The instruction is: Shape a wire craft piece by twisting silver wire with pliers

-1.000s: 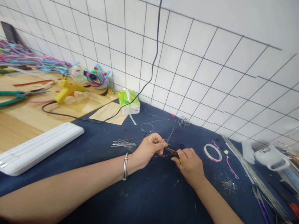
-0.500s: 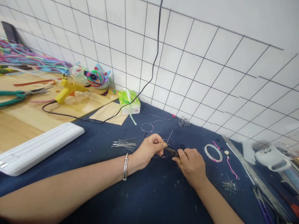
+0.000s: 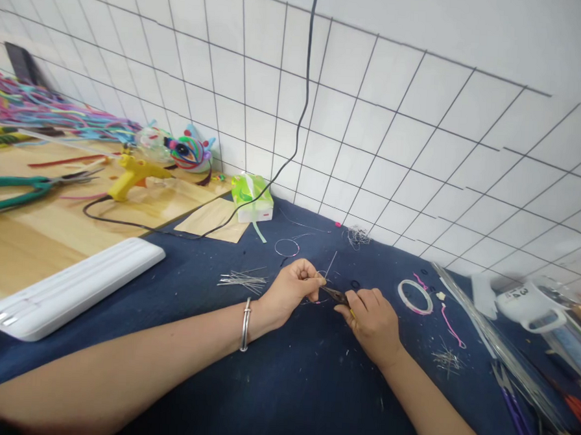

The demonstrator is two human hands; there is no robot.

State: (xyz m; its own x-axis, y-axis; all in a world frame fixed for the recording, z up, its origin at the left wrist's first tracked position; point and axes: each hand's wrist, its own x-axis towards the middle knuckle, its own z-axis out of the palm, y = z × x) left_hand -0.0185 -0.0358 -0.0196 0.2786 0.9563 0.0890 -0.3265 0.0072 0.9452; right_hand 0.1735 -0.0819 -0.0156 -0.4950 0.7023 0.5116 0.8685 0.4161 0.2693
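My left hand [image 3: 296, 286] pinches a short, straight piece of wire [image 3: 331, 265] that sticks up past the fingertips. A thin wire ring [image 3: 318, 301] with a pink bit hangs at the same fingertips, partly hidden by the hand. My right hand [image 3: 372, 322] is closed around a pair of pliers [image 3: 336, 296]; their dark jaws point left and meet the wire at my left fingertips. To the left lies a pile of cut wires [image 3: 242, 280]. Behind it rests another wire ring [image 3: 287, 247] with pink on it.
A white power strip [image 3: 72, 287], a yellow glue gun [image 3: 134, 177] and green-handled pliers [image 3: 29, 187] lie left. A tissue pack [image 3: 251, 197] stands at the back. Rightward are a white ring-shaped roll [image 3: 415, 297], more wire pieces [image 3: 448, 360], purple-handled scissors [image 3: 517, 411] and a white mug [image 3: 529, 305].
Almost nothing differs. Both hands, the wire and the pliers keep the same places, with only a very slight shift of the whole view.
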